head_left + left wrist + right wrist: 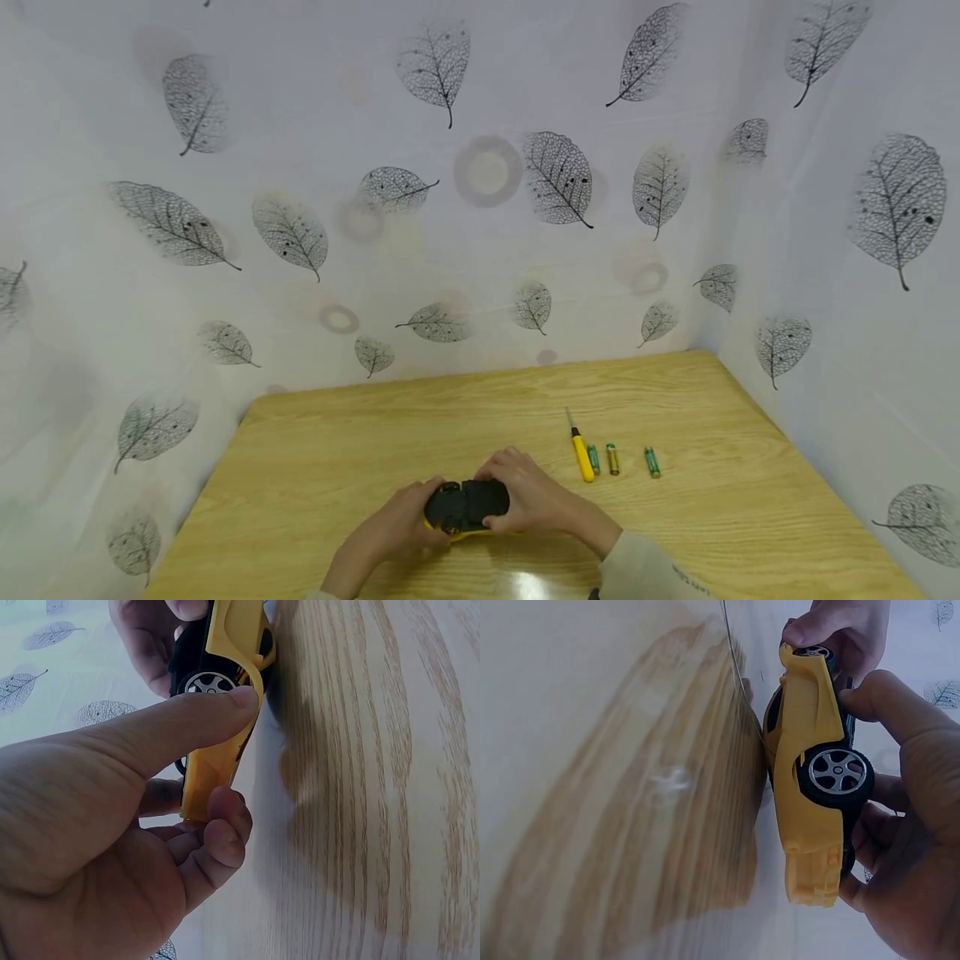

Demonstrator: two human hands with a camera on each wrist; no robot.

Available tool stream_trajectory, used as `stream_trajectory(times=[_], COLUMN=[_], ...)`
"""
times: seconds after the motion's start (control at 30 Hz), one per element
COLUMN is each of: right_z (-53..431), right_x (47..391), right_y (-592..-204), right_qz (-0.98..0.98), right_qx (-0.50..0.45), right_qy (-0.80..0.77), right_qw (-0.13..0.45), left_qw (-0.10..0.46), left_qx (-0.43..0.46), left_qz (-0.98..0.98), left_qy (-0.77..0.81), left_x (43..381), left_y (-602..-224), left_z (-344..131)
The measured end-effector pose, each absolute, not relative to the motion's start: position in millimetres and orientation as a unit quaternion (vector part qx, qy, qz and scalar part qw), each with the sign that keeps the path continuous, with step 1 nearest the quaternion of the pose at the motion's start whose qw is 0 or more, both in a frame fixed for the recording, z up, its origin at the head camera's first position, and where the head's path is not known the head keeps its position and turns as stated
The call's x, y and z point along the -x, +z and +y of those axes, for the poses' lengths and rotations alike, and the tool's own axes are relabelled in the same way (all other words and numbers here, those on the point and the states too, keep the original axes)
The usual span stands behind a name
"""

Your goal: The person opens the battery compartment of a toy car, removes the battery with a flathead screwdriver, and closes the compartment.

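A yellow toy car [467,505] is turned upside down low over the table, its black underside facing up. My left hand [408,518] grips one end of it; in the left wrist view the thumb presses along the yellow side by a silver-spoked wheel [210,684], with the fingers curled around the end. From the other side my right hand [528,493] holds the black base, thumb near and fingers far. The right wrist view shows the car's yellow body [804,817] facing the tabletop and another wheel [838,772] beside the right hand's fingers.
Right of the hands lies a screwdriver [582,457] with a yellow handle. Next to it are a green battery [593,459] and a gold-and-green battery [612,459], with another green battery [652,462] further right. Leaf-patterned curtains [480,250] surround the wooden table [337,442].
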State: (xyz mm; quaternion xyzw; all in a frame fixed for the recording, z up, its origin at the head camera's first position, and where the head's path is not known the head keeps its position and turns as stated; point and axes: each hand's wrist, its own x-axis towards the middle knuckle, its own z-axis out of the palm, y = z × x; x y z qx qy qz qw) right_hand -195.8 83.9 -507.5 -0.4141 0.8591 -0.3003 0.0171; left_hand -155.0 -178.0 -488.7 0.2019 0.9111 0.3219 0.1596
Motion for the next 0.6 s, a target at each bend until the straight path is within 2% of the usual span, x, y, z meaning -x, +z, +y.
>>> stream_trajectory(times=[0.4, 0.6], right_z=[87, 85], right_x=[197, 194], right_y=[-496, -502], right_qz=[0.861, 0.857], right_qx=[0.409, 0.412], right_qy=[-0.298, -0.309], right_qw=[0.055, 0.014], left_qw=[0.161, 0.152], left_qx=[-0.198, -0.205], left_qz=[0.913, 0.910], left_qy=[0.318, 0.327], left_x=[155, 165], left_y=[-484, -513], left_z=[-176, -186])
